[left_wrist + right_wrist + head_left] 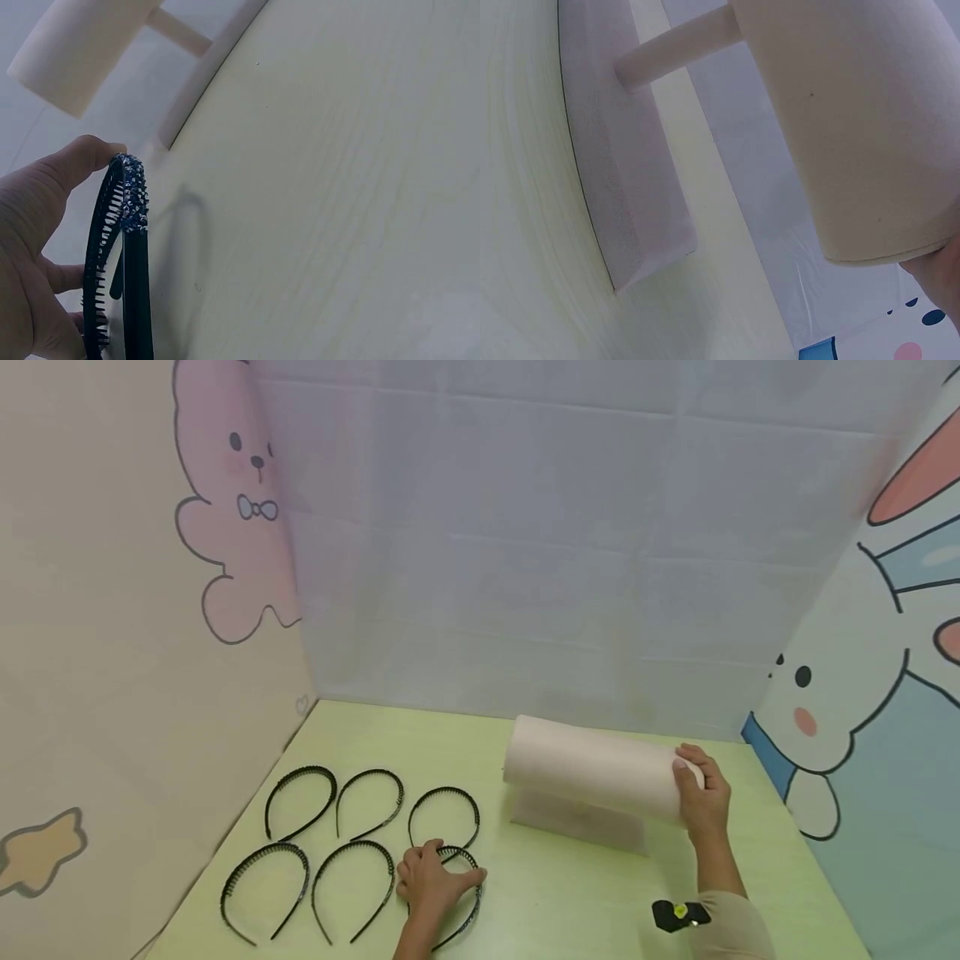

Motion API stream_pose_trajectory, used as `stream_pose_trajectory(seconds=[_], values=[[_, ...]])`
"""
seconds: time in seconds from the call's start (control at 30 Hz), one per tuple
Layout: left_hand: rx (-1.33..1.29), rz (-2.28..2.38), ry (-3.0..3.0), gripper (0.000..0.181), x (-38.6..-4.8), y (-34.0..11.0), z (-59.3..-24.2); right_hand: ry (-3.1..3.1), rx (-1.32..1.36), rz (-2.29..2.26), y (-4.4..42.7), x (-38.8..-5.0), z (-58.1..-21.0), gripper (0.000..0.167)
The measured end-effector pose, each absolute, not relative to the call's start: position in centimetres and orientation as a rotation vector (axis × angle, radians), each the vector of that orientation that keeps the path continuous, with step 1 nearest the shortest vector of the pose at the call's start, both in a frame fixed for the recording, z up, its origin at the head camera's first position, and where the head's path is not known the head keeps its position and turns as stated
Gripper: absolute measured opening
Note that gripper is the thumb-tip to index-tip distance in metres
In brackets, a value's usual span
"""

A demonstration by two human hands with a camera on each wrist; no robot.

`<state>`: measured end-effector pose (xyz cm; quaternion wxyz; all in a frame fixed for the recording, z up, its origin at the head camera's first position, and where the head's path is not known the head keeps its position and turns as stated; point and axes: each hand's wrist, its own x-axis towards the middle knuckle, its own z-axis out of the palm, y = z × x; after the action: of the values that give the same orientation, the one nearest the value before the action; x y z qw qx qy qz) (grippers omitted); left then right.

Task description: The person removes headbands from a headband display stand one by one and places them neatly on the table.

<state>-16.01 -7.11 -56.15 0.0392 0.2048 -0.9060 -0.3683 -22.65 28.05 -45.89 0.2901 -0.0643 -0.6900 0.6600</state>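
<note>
My left hand (pixel 435 881) grips a black toothed headband (pixel 136 285) at the front of the table, thumb at one side and fingers at the other. Dark sparkling stones cover part of that band in the left wrist view, and it stands raised off the tabletop. My right hand (pixel 701 789) holds the right end of a white roll-shaped display stand (pixel 592 764), its fingers curled over the edge. A short post (pixel 679 49) joins the roll to a flat pale base (pixel 630 172) on the table. The right fingertips are mostly hidden in the right wrist view.
Several more black headbands lie in two rows left of the stand, among them one at the back left (pixel 311 769) and one at the front left (pixel 262 850). Cartoon-printed walls surround the pale green table (pixel 555 902). A black piece with a yellow spot (pixel 680 912) sits by the right sleeve.
</note>
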Motion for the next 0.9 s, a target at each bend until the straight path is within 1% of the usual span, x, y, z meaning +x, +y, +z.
stream_pose_trajectory(seconds=[0.17, 0.33, 0.67, 0.8, 0.9], values=[[0.557, -1.165, -2.735, 0.088, -16.0, -7.3, -56.1, -1.871, -0.203, 1.745, 28.7, -23.6, -47.4, 0.022], [0.533, -1.088, -2.731, 0.088, -15.5, -7.5, -56.2, -1.883, -0.221, 1.735, 28.6, -23.4, -47.4, 0.023], [0.561, -0.903, -2.858, 0.069, -14.5, -7.5, -55.1, -1.857, -0.18, 1.745, 28.8, -23.6, -47.5, 0.021], [0.566, -0.898, -2.883, 0.065, -14.4, -7.6, -55.4, -1.859, -0.181, 1.734, 28.8, -23.5, -47.5, 0.021], [0.54, -0.873, -2.861, 0.067, -14.4, -7.7, -55.9, -1.856, -0.171, 1.734, 28.8, -23.4, -47.5, 0.021]])
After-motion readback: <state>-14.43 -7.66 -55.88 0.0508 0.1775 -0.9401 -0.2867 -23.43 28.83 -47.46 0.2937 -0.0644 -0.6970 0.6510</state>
